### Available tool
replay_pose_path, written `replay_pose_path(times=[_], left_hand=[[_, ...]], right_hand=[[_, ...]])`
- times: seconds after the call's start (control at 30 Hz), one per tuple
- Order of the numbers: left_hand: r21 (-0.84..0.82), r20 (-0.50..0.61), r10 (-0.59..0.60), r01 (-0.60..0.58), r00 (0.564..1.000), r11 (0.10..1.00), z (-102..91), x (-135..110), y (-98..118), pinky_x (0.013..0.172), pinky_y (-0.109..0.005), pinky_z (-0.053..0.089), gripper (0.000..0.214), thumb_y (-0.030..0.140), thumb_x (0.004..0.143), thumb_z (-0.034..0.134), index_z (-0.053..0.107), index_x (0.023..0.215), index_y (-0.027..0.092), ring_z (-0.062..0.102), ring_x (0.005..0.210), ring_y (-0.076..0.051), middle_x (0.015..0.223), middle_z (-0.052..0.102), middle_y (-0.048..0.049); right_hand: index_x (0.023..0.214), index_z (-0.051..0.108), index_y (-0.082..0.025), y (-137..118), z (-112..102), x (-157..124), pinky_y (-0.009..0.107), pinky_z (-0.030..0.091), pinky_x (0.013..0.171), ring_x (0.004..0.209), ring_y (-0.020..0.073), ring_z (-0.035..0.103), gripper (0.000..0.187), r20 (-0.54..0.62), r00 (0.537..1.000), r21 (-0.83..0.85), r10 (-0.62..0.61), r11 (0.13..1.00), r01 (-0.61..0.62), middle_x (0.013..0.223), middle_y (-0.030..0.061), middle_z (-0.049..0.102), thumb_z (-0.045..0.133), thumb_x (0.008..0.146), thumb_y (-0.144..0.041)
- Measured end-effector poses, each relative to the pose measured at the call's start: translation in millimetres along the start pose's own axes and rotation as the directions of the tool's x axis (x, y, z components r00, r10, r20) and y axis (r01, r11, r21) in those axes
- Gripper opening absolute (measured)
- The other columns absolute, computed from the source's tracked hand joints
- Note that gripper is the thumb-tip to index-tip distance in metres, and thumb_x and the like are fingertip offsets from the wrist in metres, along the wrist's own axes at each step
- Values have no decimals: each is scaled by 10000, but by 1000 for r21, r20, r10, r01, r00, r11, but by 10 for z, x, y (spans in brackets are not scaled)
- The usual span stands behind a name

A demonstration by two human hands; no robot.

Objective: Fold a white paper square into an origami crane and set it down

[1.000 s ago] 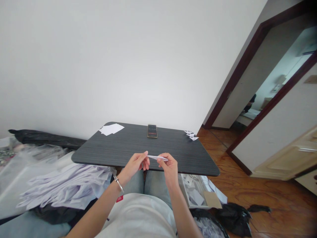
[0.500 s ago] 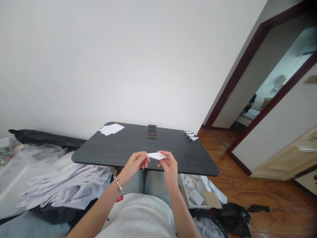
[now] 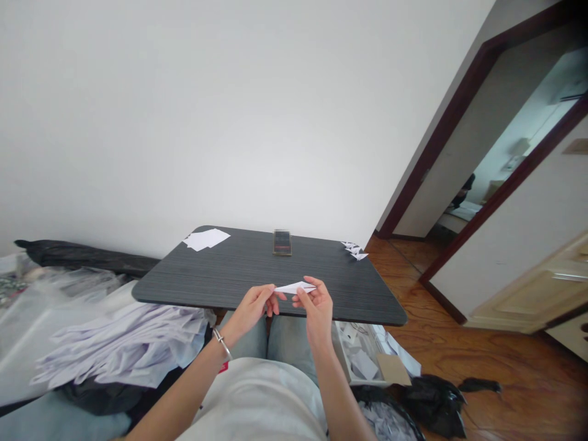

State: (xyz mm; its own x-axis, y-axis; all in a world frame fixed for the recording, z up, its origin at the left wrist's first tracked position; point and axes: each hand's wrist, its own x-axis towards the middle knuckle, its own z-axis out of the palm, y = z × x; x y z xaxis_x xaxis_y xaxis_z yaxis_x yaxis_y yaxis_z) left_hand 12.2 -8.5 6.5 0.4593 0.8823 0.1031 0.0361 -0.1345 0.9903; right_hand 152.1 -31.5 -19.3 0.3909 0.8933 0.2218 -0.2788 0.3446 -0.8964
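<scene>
A narrow, pointed piece of folded white paper [image 3: 293, 287] is held level above the near edge of the dark table [image 3: 248, 269]. My left hand [image 3: 258, 302] pinches its left tip between thumb and fingers, and a silver bracelet circles that wrist. At the other end my right hand [image 3: 315, 302] grips the paper, thumb on the near side and fingers behind. Several small folded white paper shapes [image 3: 354, 250] stand in a row at the table's back right. Flat white paper sheets [image 3: 207, 239] lie overlapping at the back left.
A dark phone-like device [image 3: 282, 242] rests at the table's back middle, near the white wall. Left of the table lies a heap of pale cloth [image 3: 124, 343]. To the right, on the floor, are a white box [image 3: 342, 355] with papers and black plastic bags [image 3: 436, 404].
The folded paper has tilted and shifted slightly right, showing a different side. The right-hand fingers have moved along it, while the left hand keeps its pinch on the left tip.
</scene>
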Motion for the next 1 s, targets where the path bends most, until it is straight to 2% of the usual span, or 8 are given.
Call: replay_pose_path(times=[0.33,0.5,0.73,1.0], left_hand=[[-5,-16,-22,22,1000,1000,-19,3,21,385,-187,241,468,466,803,373,633,721,86,441,405,-76,488,562,-27],[-25,-10,-29,29,1000,999,-16,8,17,380,-184,233,475,490,792,383,621,709,87,436,399,-73,485,559,-24],[-74,-25,-54,52,998,996,-30,-5,72,382,-173,222,412,467,761,456,590,639,97,409,390,-56,462,537,-7],[-97,-17,-60,58,998,994,-46,8,78,375,-160,221,358,441,737,497,549,619,106,391,377,-46,460,531,8]], right_hand=[[943,526,-176,-1,-2,6,222,499,467,493,108,585,337,-5,1000,-1,-29,1000,29,581,-40,578,665,658,-288],[891,556,-162,10,-9,8,229,502,497,515,107,588,278,18,999,8,-37,999,37,602,-17,602,666,661,-271],[679,573,-169,30,-31,13,247,508,550,671,143,602,106,74,991,29,-113,993,111,732,19,616,660,662,-228],[626,600,-159,39,-45,22,281,524,609,815,189,592,101,120,966,-20,-229,972,233,953,86,598,620,694,-231]])
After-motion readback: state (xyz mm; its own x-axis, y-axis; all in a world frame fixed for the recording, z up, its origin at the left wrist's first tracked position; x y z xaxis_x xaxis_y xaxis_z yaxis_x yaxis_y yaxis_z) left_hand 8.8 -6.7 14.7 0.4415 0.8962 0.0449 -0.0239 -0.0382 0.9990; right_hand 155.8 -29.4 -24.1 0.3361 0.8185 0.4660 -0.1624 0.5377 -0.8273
